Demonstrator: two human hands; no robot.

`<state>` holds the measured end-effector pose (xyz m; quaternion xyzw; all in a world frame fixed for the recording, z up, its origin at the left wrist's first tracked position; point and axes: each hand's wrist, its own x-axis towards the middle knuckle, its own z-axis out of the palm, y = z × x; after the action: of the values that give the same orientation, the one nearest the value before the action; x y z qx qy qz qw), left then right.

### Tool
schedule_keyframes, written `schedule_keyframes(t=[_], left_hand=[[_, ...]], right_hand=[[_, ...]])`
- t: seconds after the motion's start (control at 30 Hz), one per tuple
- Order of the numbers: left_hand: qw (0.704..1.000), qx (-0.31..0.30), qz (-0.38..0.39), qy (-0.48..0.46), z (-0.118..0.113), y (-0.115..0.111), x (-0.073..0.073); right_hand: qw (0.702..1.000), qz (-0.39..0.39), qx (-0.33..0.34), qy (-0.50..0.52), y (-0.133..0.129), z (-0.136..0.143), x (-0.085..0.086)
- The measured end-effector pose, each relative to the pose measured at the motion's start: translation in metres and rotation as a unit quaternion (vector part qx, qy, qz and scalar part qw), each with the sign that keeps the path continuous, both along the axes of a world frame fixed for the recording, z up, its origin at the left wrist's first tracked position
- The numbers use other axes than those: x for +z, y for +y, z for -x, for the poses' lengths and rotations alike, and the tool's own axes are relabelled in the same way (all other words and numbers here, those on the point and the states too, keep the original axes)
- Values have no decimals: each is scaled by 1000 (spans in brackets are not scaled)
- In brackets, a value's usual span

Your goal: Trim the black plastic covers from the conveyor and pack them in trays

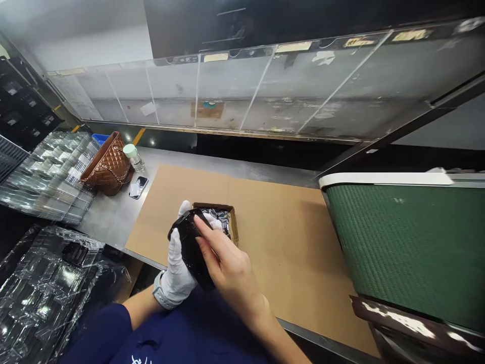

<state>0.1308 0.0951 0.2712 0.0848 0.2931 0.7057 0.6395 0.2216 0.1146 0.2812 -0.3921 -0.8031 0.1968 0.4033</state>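
White-gloved left hand point(180, 275) curls round a tilted black part point(194, 253); the bare right hand point(231, 260) rests thumb and fingertip on its face, any pinch unclear. Uneven pressure could slide it toward the open box point(235, 227) just beyond the grip.

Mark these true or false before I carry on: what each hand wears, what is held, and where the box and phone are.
1. The left hand wears a white glove. True.
2. Both hands are gloved. False: the right hand is bare.
3. The left hand holds a black part. True.
4. The open box is on the cardboard sheet. True.
5. The phone lies inside the box. False: the phone is on the metal bench.
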Motion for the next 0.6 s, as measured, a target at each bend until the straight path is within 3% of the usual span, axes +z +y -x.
schedule_keyframes(t=[0.23, 0.47, 0.6], left_hand=[[1000, -5, 4, 18, -1, 3, 3], [999, -7, -22, 36, -2, 0, 4], [998, -20, -34, 45, -1, 0, 1]], right_hand=[[1000, 18, 17, 8, 0, 0, -6], [987, 111, 6, 119, 0, -5, -5], [995, 69, 16, 72, 0, -7, 3]])
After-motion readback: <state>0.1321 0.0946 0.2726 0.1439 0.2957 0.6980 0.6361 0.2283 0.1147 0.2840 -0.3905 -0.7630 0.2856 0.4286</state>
